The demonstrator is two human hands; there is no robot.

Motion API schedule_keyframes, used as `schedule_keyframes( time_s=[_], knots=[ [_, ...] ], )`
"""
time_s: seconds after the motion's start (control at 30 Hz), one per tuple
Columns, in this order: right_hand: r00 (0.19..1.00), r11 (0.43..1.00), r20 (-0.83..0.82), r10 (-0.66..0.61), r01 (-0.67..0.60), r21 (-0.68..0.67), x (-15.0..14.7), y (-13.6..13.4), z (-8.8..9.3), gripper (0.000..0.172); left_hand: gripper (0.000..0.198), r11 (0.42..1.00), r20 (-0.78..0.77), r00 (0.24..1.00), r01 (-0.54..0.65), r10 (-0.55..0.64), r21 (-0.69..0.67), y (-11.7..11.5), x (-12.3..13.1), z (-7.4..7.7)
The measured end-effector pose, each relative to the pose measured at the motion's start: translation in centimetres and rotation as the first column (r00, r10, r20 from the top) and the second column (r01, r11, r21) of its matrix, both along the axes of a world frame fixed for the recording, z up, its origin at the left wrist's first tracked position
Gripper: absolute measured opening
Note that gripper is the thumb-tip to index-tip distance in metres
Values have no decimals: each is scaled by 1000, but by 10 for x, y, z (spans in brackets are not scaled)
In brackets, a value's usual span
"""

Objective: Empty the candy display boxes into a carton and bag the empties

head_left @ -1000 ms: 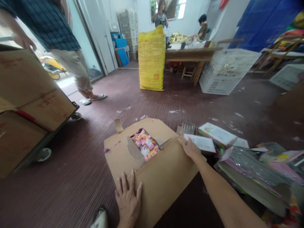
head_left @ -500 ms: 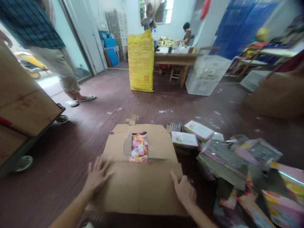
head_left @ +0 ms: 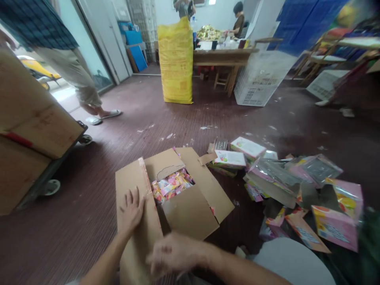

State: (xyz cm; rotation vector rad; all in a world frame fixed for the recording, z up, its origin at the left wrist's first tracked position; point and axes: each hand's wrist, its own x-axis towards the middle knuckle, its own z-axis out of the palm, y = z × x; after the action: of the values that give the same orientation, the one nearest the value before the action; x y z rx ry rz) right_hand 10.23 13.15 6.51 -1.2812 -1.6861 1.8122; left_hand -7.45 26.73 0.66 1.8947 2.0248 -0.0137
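Note:
A brown cardboard box [head_left: 190,209] lies on the floor in front of me with its flaps folded out. Colourful small packets [head_left: 170,185] fill the inside. My left hand [head_left: 131,209] rests flat on the left flap with fingers spread. My right hand [head_left: 172,253] hovers over the box's near edge, smeared by motion, so its fingers do not show clearly.
A heap of pink printed cartons [head_left: 297,186] lies to the right. At the left, a trolley [head_left: 44,178] carries big cardboard boxes [head_left: 32,130]; a person in sandals [head_left: 74,71] stands behind it. A yellow sack [head_left: 175,59], wooden table [head_left: 222,57] and white crate [head_left: 261,77] stand beyond.
The box's flaps have been pulled open, showing more packets. My left hand moved onto the left flap and my right hand swept to the near edge. The view tilted down.

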Motion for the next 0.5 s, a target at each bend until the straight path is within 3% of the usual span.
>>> schedule_keyframes(
  time_s=[0.03, 0.07, 0.13, 0.23, 0.33, 0.4, 0.5],
  knots=[
    [987, 975, 142, -70, 38, 217, 12, 26, 6, 32, 64, 1000, -9, 1000, 7, -7, -4, -11, -3, -2],
    [927, 909, 309, -213, 72, 411, 25, 53, 10, 32, 64, 1000, -23, 1000, 13, -13, -3, -19, -4, -5],
    [765, 849, 555, -326, -21, 528, 46, 100, 6, 27, 63, 1000, -54, 998, 15, -14, 5, -29, -4, -9],
    [635, 923, 752, -179, -157, 352, 57, 143, -18, 26, 59, 999, -92, 995, 32, -29, 24, -31, -1, -15],
    [581, 952, 794, -180, -101, 289, 44, 154, -37, 28, 58, 994, -130, 988, 86, -78, 62, -30, 0, -21],
    [547, 960, 810, -211, -41, 277, 29, 154, -38, 29, 61, 990, -161, 982, 111, -96, 86, -31, 1, -23],
    [532, 961, 809, -251, 37, 274, 13, 152, -26, 32, 66, 987, -193, 976, 123, -102, 103, -32, 3, -22]
  ],
)
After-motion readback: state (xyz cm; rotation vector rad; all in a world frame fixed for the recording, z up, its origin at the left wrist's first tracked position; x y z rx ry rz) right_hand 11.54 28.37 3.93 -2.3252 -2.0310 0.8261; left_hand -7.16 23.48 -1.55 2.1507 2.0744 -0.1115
